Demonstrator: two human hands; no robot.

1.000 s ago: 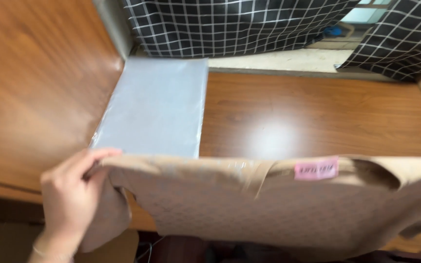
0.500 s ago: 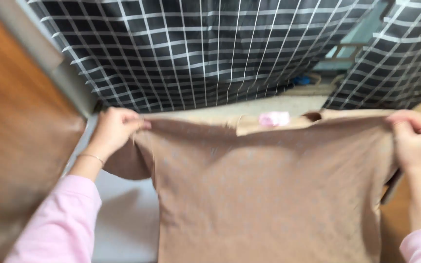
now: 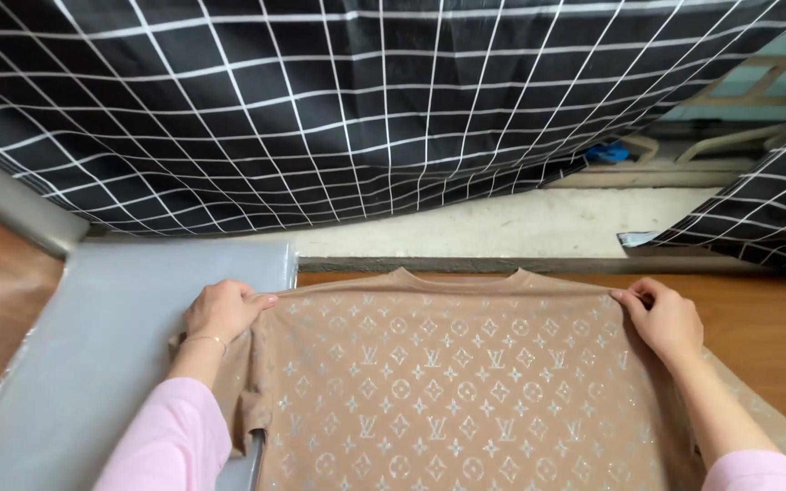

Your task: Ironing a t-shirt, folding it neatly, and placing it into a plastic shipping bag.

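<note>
- The tan t-shirt (image 3: 448, 382) is spread flat on the wooden counter (image 3: 757, 314), neck edge at the far side and the body running toward the person, out of the bottom of the frame.
- Left hand (image 3: 222, 311) has its grip pinched shut on the shirt's left shoulder, fingers curled over the seam; the sleeve bunches just under that wrist and spills onto the grey pad.
- Right hand (image 3: 668, 320) has a closed grip on the right shoulder the same way, thumb and fingers squeezing the corner. The right sleeve fans out flat past this grip toward the near right.
- Between the two grips the shoulder line is pulled pretty straight, with the neckline roughly in the middle.
- Fabric looks soft and thin, matte tan with a repeating silvery, glittery pattern of small stars, flowers and letter shapes all over.
- Left of the left grip sits a smooth grey plastic-looking sheet (image 3: 102, 355), rectangular, and the shirt overlaps its right edge.
- Right of the right grip there's open glossy brown wood, plenty of bare room.
- Just beyond both grips the counter ends at a dark strip, then a pale ledge (image 3: 520, 223).
- Above that hangs a black curtain (image 3: 320, 100) with a thin white grid, draped and wavy.
- Pink sleeves (image 3: 170, 441) on both arms.
</note>
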